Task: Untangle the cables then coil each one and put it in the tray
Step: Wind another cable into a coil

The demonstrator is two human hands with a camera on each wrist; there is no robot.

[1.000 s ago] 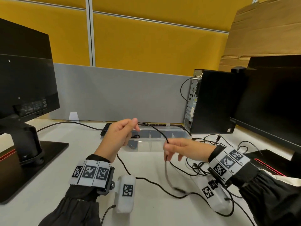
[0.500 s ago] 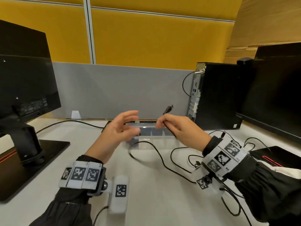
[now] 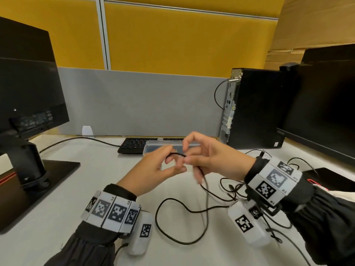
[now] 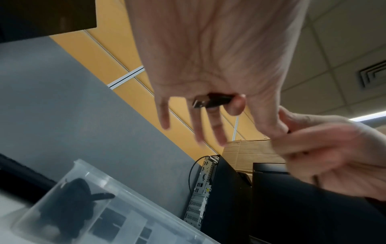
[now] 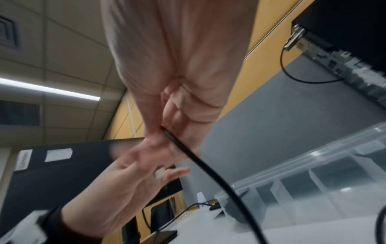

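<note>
Both hands meet above the table in front of the clear plastic tray point(image 3: 153, 148). My left hand point(image 3: 173, 160) pinches the USB plug point(image 4: 211, 101) of a black cable point(image 3: 176, 154). My right hand point(image 3: 187, 157) pinches the same cable point(image 5: 188, 152) a short way along. From there the cable hangs down and lies in a wide loop point(image 3: 182, 242) on the white table. More black cables point(image 3: 234, 189) lie tangled under my right wrist. A dark coiled cable point(image 4: 77, 206) sits in the end compartment of the tray point(image 4: 125, 194).
A black keyboard point(image 3: 132, 145) lies behind the tray. A PC tower point(image 3: 253, 108) and a monitor point(image 3: 326, 104) stand at the right. Another monitor on a flat base point(image 3: 28, 83) stands at the left, and a grey partition point(image 3: 144, 104) closes the back.
The hands have come together. The plug end that my right hand held up is now in my left hand, which was open before. The slack cable has settled into a loop nearer me.
</note>
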